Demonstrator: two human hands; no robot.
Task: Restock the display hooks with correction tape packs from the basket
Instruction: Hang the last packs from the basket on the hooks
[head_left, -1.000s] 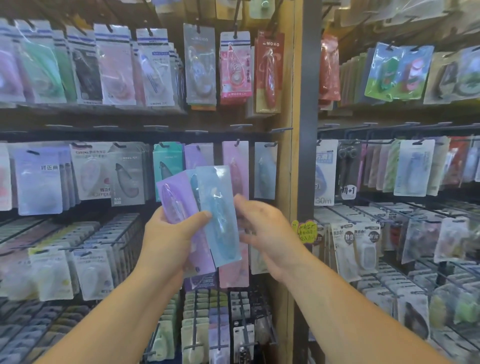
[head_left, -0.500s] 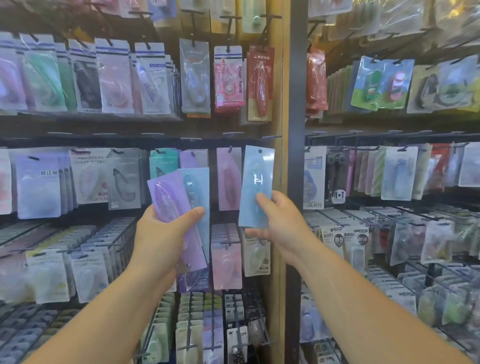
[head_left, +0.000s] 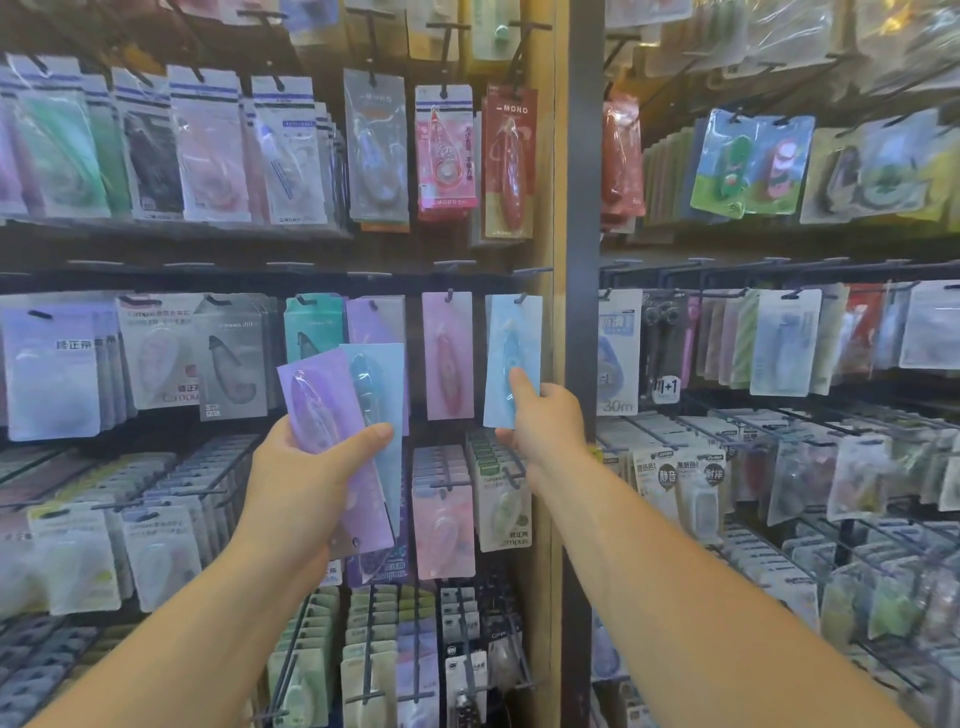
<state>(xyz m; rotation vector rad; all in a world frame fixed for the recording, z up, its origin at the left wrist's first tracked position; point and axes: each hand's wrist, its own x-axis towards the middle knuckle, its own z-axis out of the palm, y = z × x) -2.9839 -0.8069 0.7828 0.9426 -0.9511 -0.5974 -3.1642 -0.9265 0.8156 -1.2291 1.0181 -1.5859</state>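
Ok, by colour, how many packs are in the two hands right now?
Purple: 1, the purple pack gripped in the left hand.
Light blue: 2, the rear blue pack in the left hand and the hook-side blue pack pinched by the right hand.
Total: 3 in view; I cannot tell whether more are hidden behind them.

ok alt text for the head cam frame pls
A person's right hand holds the lower end of a light blue pack, its top at a display hook beside a hanging pink pack. The left hand grips a purple pack and a second blue pack, fanned, before crowded racks.
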